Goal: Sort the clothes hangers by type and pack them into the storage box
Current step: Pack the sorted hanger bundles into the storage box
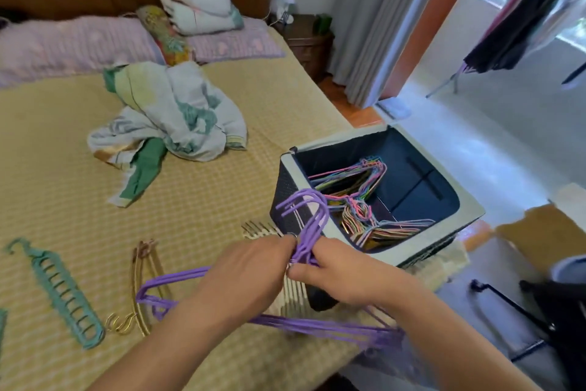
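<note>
A bunch of purple hangers (pixel 304 216) is held over the bed's near edge, hooks pointing up. My left hand (pixel 253 270) and my right hand (pixel 336 273) both grip the bunch at the necks just below the hooks. The dark storage box (pixel 466 219) with a pale rim stands open just beyond my hands and holds several thin multicoloured wire hangers (pixel 358 197). Cream hangers (pixel 291 295) lie under my hands. Gold hangers (pixel 142 282) and a teal multi-hole hanger (pixel 63 292) lie on the bed to the left.
A crumpled patterned cloth (pixel 171 118) lies mid-bed, pillows and folded bedding (pixel 199 7) at the headboard. A cardboard piece (pixel 545 232) and a black stand (pixel 513 305) are on the floor to the right. Grey curtains (pixel 374 22) hang behind the box.
</note>
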{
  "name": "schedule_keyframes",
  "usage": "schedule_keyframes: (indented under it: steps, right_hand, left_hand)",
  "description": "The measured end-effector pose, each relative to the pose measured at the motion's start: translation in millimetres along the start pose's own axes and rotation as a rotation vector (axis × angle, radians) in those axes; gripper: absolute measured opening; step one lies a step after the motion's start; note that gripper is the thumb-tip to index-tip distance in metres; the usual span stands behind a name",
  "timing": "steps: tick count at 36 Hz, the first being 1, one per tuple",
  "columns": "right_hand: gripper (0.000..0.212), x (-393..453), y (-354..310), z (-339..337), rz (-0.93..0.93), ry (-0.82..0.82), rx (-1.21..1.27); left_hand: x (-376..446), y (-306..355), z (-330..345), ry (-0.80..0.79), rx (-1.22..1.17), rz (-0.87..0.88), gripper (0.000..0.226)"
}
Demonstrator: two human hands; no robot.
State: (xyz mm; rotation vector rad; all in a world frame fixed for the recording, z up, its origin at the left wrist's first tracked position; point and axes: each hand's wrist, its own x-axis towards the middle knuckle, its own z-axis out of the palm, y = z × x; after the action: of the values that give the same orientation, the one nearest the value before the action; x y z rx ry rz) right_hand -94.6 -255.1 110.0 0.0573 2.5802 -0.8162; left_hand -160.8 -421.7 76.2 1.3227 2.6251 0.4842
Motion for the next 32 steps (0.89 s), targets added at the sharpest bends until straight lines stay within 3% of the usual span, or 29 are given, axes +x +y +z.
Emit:
schedule_keyframes:
  steps: [3, 6, 8, 10, 13, 15, 17, 20, 24, 29, 32]
  right_hand:
    - [0.018, 6, 34, -17, -0.016, 0.101, -0.216]
    - [0.023, 17, 61, -40, 0.038, 0.482, -0.359]
    - [0.026, 22, 90, -70, 0.060, 0.619, -0.311]
    - [0.029, 29, 131, -106, 0.005, 0.682, -0.180]
    - [0.027, 45, 182, -152, 0.030, 0.896, 0.169]
    - [0.023, 62, 220, -182, 0.123, 1.014, 0.478]
    - [0.024, 88, 255, -201, 0.216, 1.071, 0.774]
    - [0.025, 117, 302, -188, 0.347, 0.965, 0.941]
    - [0.047, 124, 355, -137, 0.416, 0.642, 0.685]
    - [0.044, 134, 394, -90, 0.507, 0.327, 0.471]
    - [0.038, 149, 387, -77, 0.547, 0.316, 0.478]
  left_hand:
    - [37, 25, -10, -0.020, 0.027, -0.095, 0.016]
    - [87, 63, -16, 0.054, 0.152, -0.141, 0.028]
    - [129, 94, -21, 0.187, 0.266, -0.140, 0.036]
    - [173, 121, -23, 0.340, 0.363, -0.112, 0.043]
    - [207, 139, -26, 0.587, 0.301, -0.074, 0.048]
    - [219, 148, -23, 0.710, 0.184, -0.129, 0.048]
    - [217, 146, -4, 0.726, -0.031, -0.303, 0.047]
    - [196, 139, 42, 0.471, -0.240, -0.662, 0.050]
    - [163, 130, 93, 0.190, -0.327, -0.921, 0.050]
    - [150, 130, 119, 0.043, -0.440, -1.094, 0.049]
    - [147, 128, 127, 0.006, -0.514, -1.122, 0.048]
